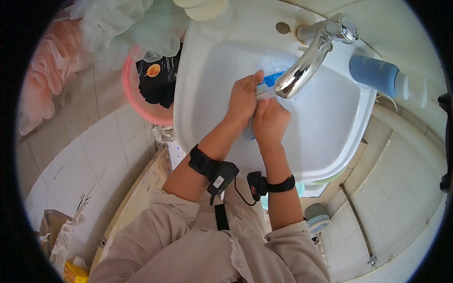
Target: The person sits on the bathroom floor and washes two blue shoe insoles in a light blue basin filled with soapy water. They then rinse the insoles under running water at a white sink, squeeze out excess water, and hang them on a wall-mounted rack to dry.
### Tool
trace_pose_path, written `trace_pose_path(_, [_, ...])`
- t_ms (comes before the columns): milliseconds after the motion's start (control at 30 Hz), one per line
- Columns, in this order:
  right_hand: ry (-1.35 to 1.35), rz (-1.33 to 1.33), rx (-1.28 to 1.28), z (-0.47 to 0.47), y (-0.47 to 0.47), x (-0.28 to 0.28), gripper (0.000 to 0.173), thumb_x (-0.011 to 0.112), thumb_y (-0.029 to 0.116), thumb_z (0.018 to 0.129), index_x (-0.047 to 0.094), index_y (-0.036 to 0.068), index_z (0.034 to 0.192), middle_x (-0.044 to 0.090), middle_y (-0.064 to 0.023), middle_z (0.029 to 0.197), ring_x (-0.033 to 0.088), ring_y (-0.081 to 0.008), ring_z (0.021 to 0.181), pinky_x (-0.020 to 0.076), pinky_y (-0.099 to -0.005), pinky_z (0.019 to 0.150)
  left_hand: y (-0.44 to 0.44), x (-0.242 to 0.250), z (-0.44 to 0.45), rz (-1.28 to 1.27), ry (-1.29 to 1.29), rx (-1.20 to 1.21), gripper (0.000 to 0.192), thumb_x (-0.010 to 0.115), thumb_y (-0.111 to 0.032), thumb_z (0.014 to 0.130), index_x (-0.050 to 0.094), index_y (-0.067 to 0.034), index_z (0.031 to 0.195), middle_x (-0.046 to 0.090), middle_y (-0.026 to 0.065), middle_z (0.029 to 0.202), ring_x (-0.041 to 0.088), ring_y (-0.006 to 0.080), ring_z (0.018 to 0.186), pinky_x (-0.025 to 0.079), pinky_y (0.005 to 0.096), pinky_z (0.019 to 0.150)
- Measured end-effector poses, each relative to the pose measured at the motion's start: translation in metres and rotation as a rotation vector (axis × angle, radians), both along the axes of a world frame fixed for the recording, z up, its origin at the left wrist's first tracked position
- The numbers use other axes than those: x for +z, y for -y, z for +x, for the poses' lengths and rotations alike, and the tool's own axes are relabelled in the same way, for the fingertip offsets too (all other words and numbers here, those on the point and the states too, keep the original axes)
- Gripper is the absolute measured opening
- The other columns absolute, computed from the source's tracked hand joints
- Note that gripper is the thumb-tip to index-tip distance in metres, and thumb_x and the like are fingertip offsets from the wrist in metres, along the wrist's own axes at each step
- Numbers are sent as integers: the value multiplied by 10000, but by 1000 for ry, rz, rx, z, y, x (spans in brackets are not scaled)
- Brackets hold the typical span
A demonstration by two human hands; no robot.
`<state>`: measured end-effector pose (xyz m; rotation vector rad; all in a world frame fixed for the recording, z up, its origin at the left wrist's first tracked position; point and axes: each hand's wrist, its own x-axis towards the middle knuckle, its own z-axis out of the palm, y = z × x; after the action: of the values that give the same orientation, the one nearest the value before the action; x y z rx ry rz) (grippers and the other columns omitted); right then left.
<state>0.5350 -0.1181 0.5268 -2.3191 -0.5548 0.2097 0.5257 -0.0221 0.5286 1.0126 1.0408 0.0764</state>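
Observation:
Both my hands are together over a white washbasin [318,141], just left of and below the spout of a chrome faucet [308,67]. Between them they hold a wet blue-and-clear item [272,79], perhaps plastic or cloth; its exact kind cannot be told. My left hand [244,99] is closed around its left side, thumb pointing up. My right hand [270,122], a fist, grips it from below. Part of the item hangs under the hands, mostly hidden. Water shows in the basin beneath the spout. Black straps with small devices sit on both forearms.
A blue bottle with a white cap [375,76] lies on the basin's right edge. A pink tub [129,95] holding black items stands at the left, below hanging mesh bath sponges [120,32]. A cream container [205,9] is at the basin's back left. Pipes run along the right wall.

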Motion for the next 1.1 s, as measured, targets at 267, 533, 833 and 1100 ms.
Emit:
trace_pose_path(267, [-501, 66, -136, 33, -1, -10, 218, 516, 166, 911, 667, 16, 954, 688, -149, 808, 653, -322, 737, 509, -392, 692, -15, 19, -11, -150, -136, 33, 748, 407, -672, 935, 575, 32, 1124, 585, 121, 1095, 522, 208, 1030, 419, 389, 948])
trace_pose_path(533, [-836, 292, -26, 28, 10, 24, 220, 555, 98, 932, 591, -4, 1124, 641, -91, 904, 577, -174, 800, 467, -300, 759, -16, 11, -35, -231, 40, 60, 666, 449, -643, 934, 574, -11, 1102, 589, 68, 1081, 520, 155, 991, 449, 321, 881])
trace_pose_path(833, [-435, 110, -38, 10, -5, 8, 147, 553, 52, 843, 626, -56, 913, 618, -265, 722, 629, -408, 652, 483, -445, 599, -4, 30, -38, -264, 178, -92, 476, 441, -448, 1018, 585, -49, 1233, 602, 67, 1184, 535, 152, 1086, 423, 301, 974])
trace_pose_path(1100, [-720, 291, -137, 14, 9, -3, 292, 666, 172, 835, 615, -27, 1042, 672, -185, 883, 630, -302, 736, 498, -381, 699, -8, 26, -24, -369, 323, 51, 455, 401, -442, 1027, 554, -46, 1190, 588, 115, 1253, 559, 217, 1134, 433, 373, 1014])
